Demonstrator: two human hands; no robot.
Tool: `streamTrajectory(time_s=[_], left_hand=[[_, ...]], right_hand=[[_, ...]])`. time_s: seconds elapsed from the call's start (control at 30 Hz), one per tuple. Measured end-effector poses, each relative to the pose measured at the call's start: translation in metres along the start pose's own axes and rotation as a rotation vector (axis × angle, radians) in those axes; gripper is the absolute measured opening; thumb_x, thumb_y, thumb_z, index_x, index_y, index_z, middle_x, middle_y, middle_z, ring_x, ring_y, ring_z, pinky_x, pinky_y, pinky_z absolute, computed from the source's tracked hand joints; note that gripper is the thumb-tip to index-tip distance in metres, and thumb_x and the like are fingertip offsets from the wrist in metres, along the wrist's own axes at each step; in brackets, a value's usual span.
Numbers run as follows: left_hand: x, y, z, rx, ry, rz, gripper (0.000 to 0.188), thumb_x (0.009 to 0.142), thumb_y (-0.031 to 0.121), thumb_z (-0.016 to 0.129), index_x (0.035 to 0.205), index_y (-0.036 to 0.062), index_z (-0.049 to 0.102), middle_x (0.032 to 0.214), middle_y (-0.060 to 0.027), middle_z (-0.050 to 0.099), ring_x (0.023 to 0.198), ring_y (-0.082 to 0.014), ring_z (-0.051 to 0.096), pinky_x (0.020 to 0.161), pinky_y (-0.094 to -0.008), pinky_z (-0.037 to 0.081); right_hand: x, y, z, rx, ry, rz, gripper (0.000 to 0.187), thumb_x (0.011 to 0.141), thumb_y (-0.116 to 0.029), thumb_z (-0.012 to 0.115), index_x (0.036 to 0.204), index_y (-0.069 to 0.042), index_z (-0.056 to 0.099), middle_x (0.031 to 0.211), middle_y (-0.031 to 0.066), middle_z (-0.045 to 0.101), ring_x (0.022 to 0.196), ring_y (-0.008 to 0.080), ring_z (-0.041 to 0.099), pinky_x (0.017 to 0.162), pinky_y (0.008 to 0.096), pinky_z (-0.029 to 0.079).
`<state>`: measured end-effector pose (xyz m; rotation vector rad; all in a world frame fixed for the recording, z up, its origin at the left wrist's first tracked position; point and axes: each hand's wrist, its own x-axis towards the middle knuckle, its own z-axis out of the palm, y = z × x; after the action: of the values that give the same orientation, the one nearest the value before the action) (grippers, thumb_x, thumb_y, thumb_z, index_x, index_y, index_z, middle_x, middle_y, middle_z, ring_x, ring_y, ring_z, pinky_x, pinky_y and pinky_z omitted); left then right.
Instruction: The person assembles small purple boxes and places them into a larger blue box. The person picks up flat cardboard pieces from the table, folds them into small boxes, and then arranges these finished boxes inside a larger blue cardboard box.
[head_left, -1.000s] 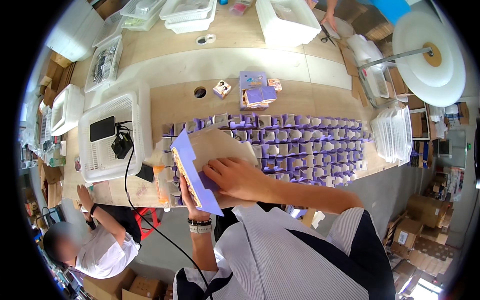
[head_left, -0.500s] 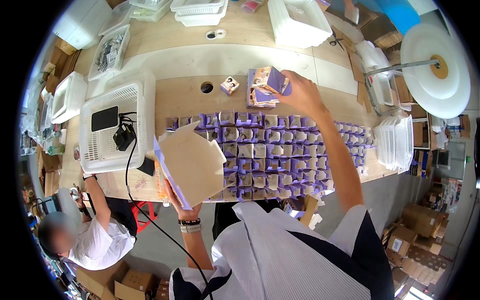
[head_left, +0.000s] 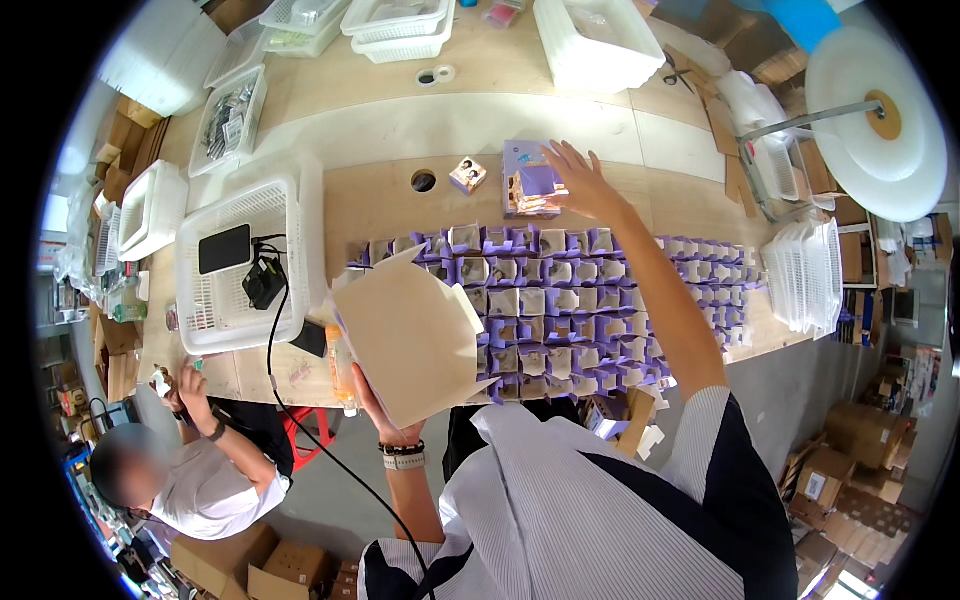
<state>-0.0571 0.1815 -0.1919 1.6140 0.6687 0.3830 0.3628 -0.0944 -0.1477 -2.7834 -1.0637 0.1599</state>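
Left hand (head_left: 392, 428) props up a large carton (head_left: 408, 335) near the body, thumb along its side edge, other fingers mostly hidden beneath; the blank cream face now looks upward, and the purple edge visible half a second ago has nearly turned out of sight. Just beyond and to the right stand rows of small purple boxes (head_left: 610, 330), flaps raised. The right forearm crosses above them, extended forward, and the right hand (head_left: 590, 188), which gripped a small box before, now has its fingers spread, apparently with nothing in them, beside stacked small cartons (head_left: 538, 181); contact cannot be told.
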Motion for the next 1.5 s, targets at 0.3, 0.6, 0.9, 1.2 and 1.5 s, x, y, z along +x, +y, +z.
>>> streamTrajectory(time_s=[0.3,0.6,0.9,1.2,1.5], left_hand=[[0.002,0.055,0.037,-1.054,-0.152,-0.465,0.056,0.109,0.054,0.042,0.143,0.0113,0.056,0.133,-0.0044,0.064,0.116,-0.0216,0.062,0.094,-0.0388,0.053],[-0.020,0.065,0.097,-0.870,-0.738,-0.603,0.054,0.111,0.046,0.041,0.150,0.0094,0.048,0.136,-0.0076,0.065,0.118,-0.0231,0.066,0.098,-0.0399,0.056],[-0.063,0.135,0.196,-0.478,-1.384,-0.540,0.082,0.104,0.061,0.044,0.164,0.0080,0.028,0.167,-0.0149,0.032,0.151,-0.0321,0.034,0.120,-0.0520,0.030],[-0.060,0.133,0.186,-0.348,-1.361,-0.606,0.076,0.104,0.054,0.051,0.159,0.0047,0.035,0.159,-0.0147,0.043,0.146,-0.0305,0.042,0.120,-0.0479,0.033],[-0.058,0.127,0.172,-0.336,-1.148,-0.574,0.062,0.107,0.040,0.045,0.157,0.0034,0.037,0.159,-0.0182,0.042,0.145,-0.0342,0.044,0.119,-0.0483,0.036]], right_hand=[[-0.148,-0.104,-0.051,1.463,-0.112,0.203,0.059,0.104,-0.035,0.063,0.153,-0.007,0.044,0.147,0.0120,0.055,0.132,0.0255,0.056,0.104,0.0425,0.052],[-0.319,-0.175,-0.055,1.498,0.165,0.906,0.040,0.104,-0.023,0.065,0.136,0.000,0.057,0.104,0.0079,0.073,0.089,0.0157,0.071,0.077,0.0322,0.062],[-0.558,-0.152,0.005,1.276,1.146,1.505,0.040,0.103,-0.022,0.061,0.131,0.007,0.059,0.113,0.0152,0.071,0.099,0.0266,0.074,0.080,0.0404,0.066],[-0.652,-0.122,0.169,0.954,0.755,2.188,0.045,0.098,-0.022,0.063,0.131,0.008,0.058,0.119,0.0202,0.068,0.100,0.0296,0.073,0.069,0.0426,0.070],[-0.644,-0.050,0.278,1.086,0.657,2.010,0.034,0.096,-0.026,0.065,0.120,-0.002,0.065,0.106,0.0117,0.070,0.090,0.0210,0.072,0.068,0.0359,0.065]])
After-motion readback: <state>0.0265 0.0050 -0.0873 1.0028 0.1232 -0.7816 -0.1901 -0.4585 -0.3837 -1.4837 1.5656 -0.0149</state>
